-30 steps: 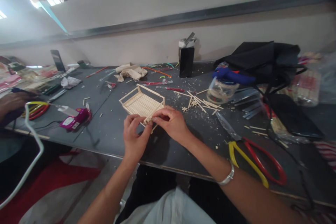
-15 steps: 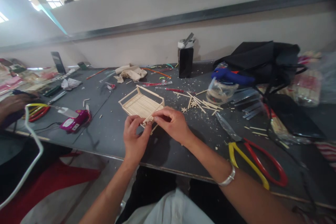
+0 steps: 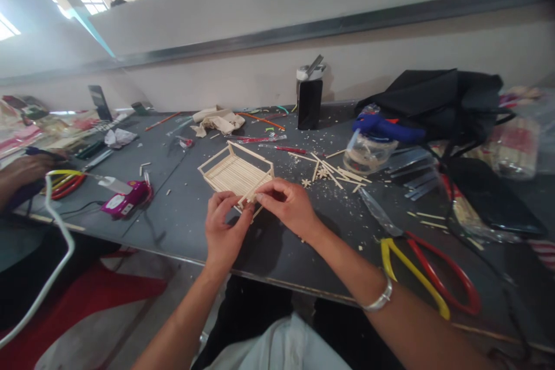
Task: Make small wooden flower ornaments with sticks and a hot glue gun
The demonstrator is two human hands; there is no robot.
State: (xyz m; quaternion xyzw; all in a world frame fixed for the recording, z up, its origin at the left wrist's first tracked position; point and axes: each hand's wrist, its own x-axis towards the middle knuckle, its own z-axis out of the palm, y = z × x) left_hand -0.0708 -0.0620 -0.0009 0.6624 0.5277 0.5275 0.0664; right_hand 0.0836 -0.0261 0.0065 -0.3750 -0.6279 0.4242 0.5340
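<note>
Pinching stick tray [image 3: 236, 172] still: left hand [image 3: 224, 228], right hand [image 3: 289, 207].

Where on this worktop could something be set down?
Between the purple device and the left hand at the stick frame. A smaller, crumb-dotted patch lies between the right hand and the scissors. Crowded: from loose sticks to black bag.

the left hand [image 3: 228, 225] and right hand [image 3: 290, 208] hide the near corner of the stick tray [image 3: 236, 172]; the small piece [image 3: 250, 199] at their fingertips is too tiny to identify. the striped cloth [image 3: 544, 252] runs past the right edge, a co-worker's arm [image 3: 7, 184] past the left.
</note>
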